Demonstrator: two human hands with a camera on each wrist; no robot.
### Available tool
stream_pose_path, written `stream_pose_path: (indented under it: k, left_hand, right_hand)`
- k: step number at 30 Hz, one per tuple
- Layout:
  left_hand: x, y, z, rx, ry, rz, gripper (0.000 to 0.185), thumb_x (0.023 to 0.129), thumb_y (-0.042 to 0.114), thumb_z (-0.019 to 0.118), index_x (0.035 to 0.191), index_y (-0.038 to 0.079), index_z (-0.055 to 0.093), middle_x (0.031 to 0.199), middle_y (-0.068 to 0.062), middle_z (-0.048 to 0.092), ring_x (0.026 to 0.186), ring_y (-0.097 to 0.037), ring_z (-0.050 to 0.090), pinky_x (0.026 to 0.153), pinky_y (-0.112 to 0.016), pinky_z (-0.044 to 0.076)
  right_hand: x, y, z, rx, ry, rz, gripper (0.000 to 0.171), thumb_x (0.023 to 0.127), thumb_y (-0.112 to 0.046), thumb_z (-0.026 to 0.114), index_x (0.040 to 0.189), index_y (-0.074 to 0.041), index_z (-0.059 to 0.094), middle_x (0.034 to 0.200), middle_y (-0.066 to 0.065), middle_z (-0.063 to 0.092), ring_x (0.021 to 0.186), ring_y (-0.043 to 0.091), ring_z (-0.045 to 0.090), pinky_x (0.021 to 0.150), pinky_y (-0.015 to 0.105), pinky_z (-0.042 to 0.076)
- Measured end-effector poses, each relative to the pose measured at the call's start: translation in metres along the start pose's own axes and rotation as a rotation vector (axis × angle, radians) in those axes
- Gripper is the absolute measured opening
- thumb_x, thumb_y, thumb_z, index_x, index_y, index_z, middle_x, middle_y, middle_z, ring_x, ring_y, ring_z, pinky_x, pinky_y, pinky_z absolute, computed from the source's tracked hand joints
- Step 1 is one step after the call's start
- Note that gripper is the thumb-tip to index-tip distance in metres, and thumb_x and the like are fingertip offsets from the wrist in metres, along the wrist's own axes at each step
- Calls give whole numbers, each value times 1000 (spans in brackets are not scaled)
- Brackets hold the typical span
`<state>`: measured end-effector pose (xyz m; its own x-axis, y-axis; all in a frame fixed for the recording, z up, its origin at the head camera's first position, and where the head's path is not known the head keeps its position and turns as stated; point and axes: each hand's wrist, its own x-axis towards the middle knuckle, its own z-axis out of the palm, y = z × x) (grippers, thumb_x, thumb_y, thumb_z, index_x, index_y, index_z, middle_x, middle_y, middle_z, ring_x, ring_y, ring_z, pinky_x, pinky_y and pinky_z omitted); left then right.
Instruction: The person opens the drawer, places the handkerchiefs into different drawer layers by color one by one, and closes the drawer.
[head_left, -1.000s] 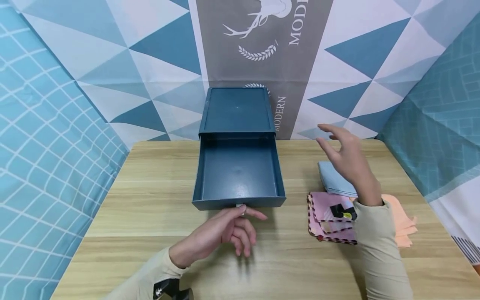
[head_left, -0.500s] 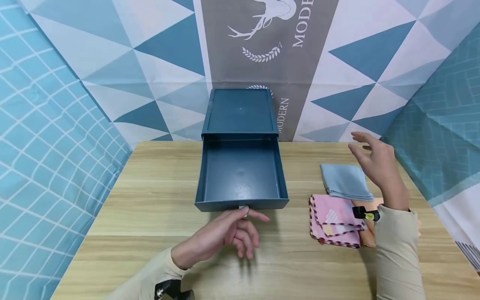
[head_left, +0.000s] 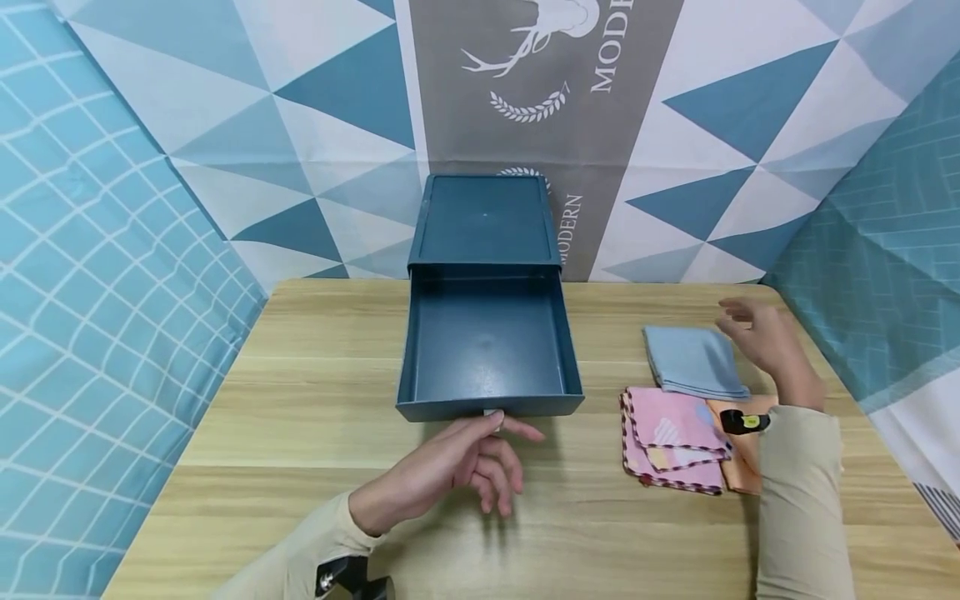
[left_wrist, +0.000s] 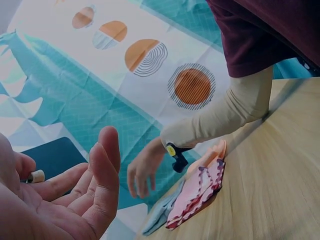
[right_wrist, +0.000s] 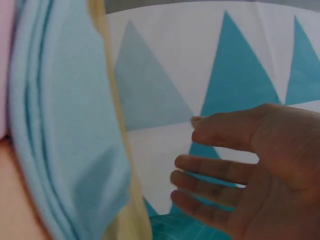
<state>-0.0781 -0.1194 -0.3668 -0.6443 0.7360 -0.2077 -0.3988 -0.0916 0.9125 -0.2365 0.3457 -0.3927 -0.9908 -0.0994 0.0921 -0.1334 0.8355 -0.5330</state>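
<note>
Our left hand (head_left: 450,467) rests low on the surface (head_left: 300,400), its thumb and forefinger pinching the small pale knob (head_left: 492,414) at the front of the dark blue drawer (head_left: 489,350), which stands pulled out of its matching case (head_left: 483,221) just behind it; the other fingers hang loosely curled below the grip. Our right hand (head_left: 757,337) hovers with relaxed, spread fingers, holding nothing, just beside the far right edge of the light blue cloth (head_left: 693,361). That cloth lies folded directly left of this hand, and nearer to us, toward the wrist, lie the pink cloth (head_left: 667,437) with its dark scalloped edge and the orange cloth (head_left: 738,467), partly hidden under our sleeve. We count three folded cloths, one drawer, one case and one knob. We judge that the main risk lies in the folds: if the right hand takes the blue cloth by a single layer, it may fall open as it lifts, and then it will not sit flat in the drawer. The blue cloth overlaps the pink one, so a careless drag could pull the pink one askew too. The drawer seems drawn far out, so a further tug at the knob could bring it clear of its case or shift the case on the surface.
</note>
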Motion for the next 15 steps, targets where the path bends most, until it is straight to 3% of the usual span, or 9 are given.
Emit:
stream_pose_path:
  k: [7,15]
  left_hand:
    - [1,-1,-1,-3,-15,3,60,108,48,30,143,4,49,91,-7,68,70,-16,69,60,-27,54]
    - [1,0,-1,-7,-24,17,59,109,44,29,143,0,47,90,-7,68,71,-16,70,59,-26,54]
  right_hand:
    - [7,12,13,-13,-189,28,57,104,-22,53,144,15,36,139,43,38,124,60,40,94,68,42]
    - [9,19,16,-68,-238,45,51,99,-9,57,138,19,41,123,43,50,110,54,51,86,63,47]
